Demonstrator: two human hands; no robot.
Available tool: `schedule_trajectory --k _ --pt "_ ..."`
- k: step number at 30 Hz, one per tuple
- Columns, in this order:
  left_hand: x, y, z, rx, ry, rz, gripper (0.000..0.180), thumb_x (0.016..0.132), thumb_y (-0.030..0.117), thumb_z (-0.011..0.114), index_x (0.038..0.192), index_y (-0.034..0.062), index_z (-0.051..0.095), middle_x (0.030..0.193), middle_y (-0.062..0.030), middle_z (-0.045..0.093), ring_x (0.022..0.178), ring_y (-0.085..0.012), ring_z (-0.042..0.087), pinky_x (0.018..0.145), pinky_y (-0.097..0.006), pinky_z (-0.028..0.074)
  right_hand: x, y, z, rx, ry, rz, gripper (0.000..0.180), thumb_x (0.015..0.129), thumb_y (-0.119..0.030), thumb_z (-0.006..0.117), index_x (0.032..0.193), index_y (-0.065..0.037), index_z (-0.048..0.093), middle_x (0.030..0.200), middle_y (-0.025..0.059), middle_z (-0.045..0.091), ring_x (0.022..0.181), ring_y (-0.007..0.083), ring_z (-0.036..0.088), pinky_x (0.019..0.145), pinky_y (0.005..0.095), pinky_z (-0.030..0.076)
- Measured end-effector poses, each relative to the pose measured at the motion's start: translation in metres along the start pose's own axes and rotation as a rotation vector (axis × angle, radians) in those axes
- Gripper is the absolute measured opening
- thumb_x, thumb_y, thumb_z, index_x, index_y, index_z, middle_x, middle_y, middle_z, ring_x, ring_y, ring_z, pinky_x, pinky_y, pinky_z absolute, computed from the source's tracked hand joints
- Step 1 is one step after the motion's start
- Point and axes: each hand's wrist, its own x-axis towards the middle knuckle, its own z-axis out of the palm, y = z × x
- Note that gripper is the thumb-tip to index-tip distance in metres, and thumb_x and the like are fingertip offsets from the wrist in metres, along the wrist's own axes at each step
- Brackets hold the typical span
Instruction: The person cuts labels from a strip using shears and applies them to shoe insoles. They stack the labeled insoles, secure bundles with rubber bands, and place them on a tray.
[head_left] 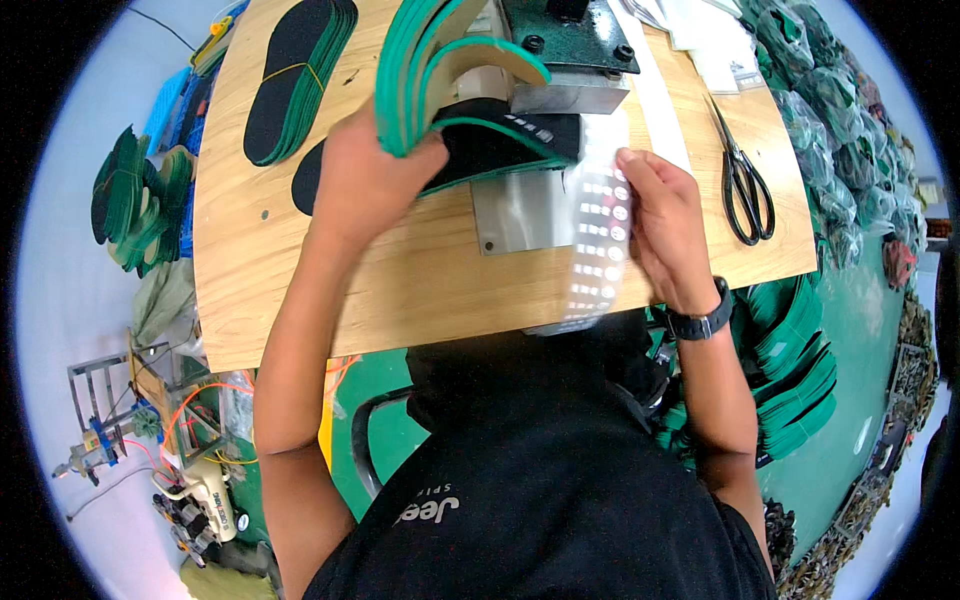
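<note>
My left hand [375,180] is closed around several bent insoles [400,70] with green edges and beige undersides. Next to its thumb, a black insole [480,140] with white print near its end lies tilted over the metal plate [520,215] of a press. My right hand [668,225] pinches the edge of a clear strip of white printed labels [600,240] between thumb and fingers. That strip runs from beside the insole's printed end down past the table's front edge. Right behind the insole stands the press's dark upper block [570,50].
A banded stack of black insoles [290,90] lies at the table's far left. Black-handled scissors [745,190] rest on the right. Bagged goods [835,110] are piled beyond the table's right side, and green insole stacks [790,370] stand below it.
</note>
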Motion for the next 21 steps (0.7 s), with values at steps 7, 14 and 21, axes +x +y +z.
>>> schedule_trajectory --k 7,14,21 --pt "-0.002 -0.014 -0.007 -0.448 0.208 0.002 0.021 0.077 0.009 0.064 0.095 -0.0010 0.064 0.084 -0.0027 0.066 0.074 -0.0094 0.056 0.072 -0.025 0.046 0.010 -0.006 0.016 -0.293 -0.235 0.124 0.024 0.093 -0.019 0.056 0.074 -0.005 0.059 0.057 -0.0005 0.057 0.041 0.0034 0.044 0.037 0.0175 0.031" --pt "-0.003 -0.018 -0.007 -0.433 0.216 -0.011 0.020 0.077 0.009 0.065 0.094 -0.0005 0.063 0.085 -0.0023 0.065 0.076 -0.0090 0.056 0.072 -0.025 0.046 0.013 -0.004 0.014 -0.327 -0.231 0.120 0.026 0.093 -0.020 0.056 0.073 -0.003 0.059 0.055 -0.0004 0.055 0.037 0.0041 0.042 0.032 0.0186 0.030" --pt "-0.004 -0.015 0.002 -0.405 0.244 0.051 0.020 0.077 0.010 0.067 0.094 -0.0002 0.064 0.085 -0.0034 0.065 0.077 -0.0095 0.056 0.073 -0.025 0.046 0.019 -0.006 0.015 -0.388 -0.242 0.151 0.031 0.092 -0.023 0.054 0.069 -0.001 0.058 0.054 0.0022 0.055 0.039 0.0079 0.048 0.034 0.0198 0.037"
